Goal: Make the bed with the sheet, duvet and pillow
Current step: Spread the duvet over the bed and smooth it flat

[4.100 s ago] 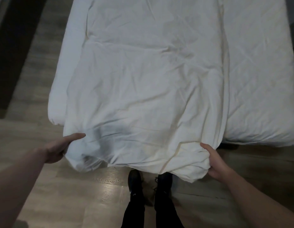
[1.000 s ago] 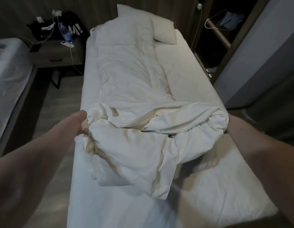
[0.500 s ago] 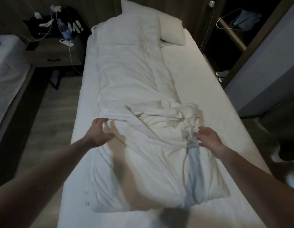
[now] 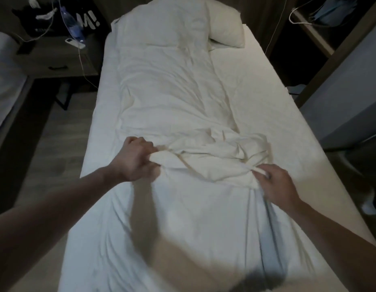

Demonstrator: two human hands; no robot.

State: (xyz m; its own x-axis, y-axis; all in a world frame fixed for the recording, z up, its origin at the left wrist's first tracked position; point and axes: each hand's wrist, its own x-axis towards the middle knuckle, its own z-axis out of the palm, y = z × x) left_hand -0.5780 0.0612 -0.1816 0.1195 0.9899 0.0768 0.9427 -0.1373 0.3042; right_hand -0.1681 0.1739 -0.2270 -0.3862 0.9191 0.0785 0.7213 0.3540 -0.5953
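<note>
The bunched fold of the crumpled white fabric duvet [image 4: 168, 98] is gripped by the left hand [image 4: 133, 159] and right hand [image 4: 276, 183]; it should be drawn evenly toward the bed's foot edge.

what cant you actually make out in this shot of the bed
All in the head view:
- Foot of the bed: cut off by the bottom edge, blurred.
- Most of the pillow: the duvet lies over it.
- Right hand fingertips: buried in a duvet fold, so the grip is unclear. The left hand plainly grips a fold.
- Nightstand items: too dark and small to identify.
- Shelf contents: dim, cut by the top edge.
</note>
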